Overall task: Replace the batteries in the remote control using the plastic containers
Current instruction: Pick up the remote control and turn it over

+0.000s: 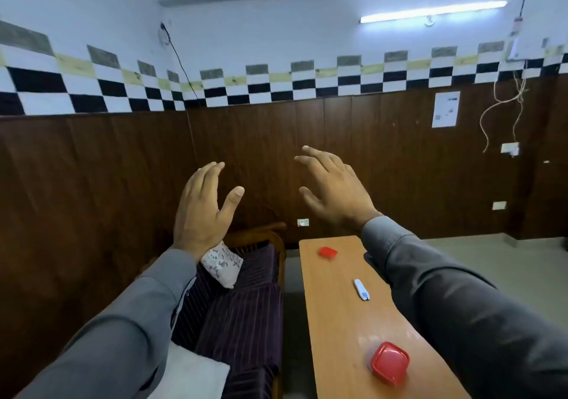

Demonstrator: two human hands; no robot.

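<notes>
A white remote control (361, 289) with a blue patch lies flat near the middle of the orange wooden table (335, 321). One red-lidded plastic container (389, 363) stands at the table's near end, and a second red-lidded container (327, 252) sits at the far end. My left hand (201, 211) is raised in the air left of the table, fingers apart, holding nothing. My right hand (333, 189) is raised above the table's far end, palm down, fingers spread and empty. Grey sleeves cover both arms. My right forearm hides the table's right edge.
A wooden sofa (239, 312) with dark striped cushions stands left of the table, with a patterned pillow (222, 264) on it and a white cloth (193, 374) at its near end. Dark wood panelling lines the wall behind. Tiled floor lies right of the table.
</notes>
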